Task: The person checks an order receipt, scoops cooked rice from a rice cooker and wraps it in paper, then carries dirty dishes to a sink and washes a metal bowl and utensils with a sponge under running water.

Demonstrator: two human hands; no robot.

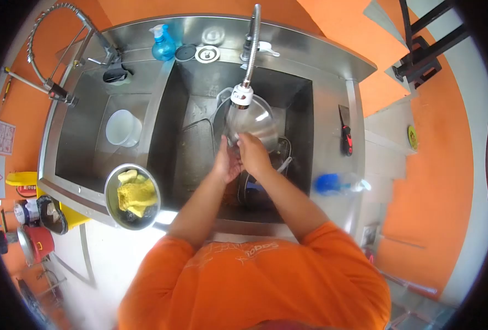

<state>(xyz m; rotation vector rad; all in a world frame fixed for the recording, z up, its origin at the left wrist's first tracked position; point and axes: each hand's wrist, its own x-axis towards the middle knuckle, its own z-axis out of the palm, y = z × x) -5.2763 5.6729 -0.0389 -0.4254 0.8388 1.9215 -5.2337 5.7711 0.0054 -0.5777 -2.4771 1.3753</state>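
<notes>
Both hands are over the right basin of a steel sink [161, 104], close together under a white spray head [242, 95] on a coiled hose. My left hand [227, 160] is palm up, its fingers apart, with nothing in it that I can see. Just to its right, my right hand [251, 153] has its fingers bent together; whether something small is between them is hidden. Water appears to run from the spray head onto the fingers. Behind the hands sits a large round metal bowl [263, 124]. A wire basket [198, 132] lies to its left.
The left basin holds a white tub [124, 128]. On the front edge is a metal bowl [110, 190] with a yellow cloth [136, 193]. A blue spray bottle [163, 44] stands behind. To the right lie a red-handled scraper [347, 137] and a blue bottle [332, 185].
</notes>
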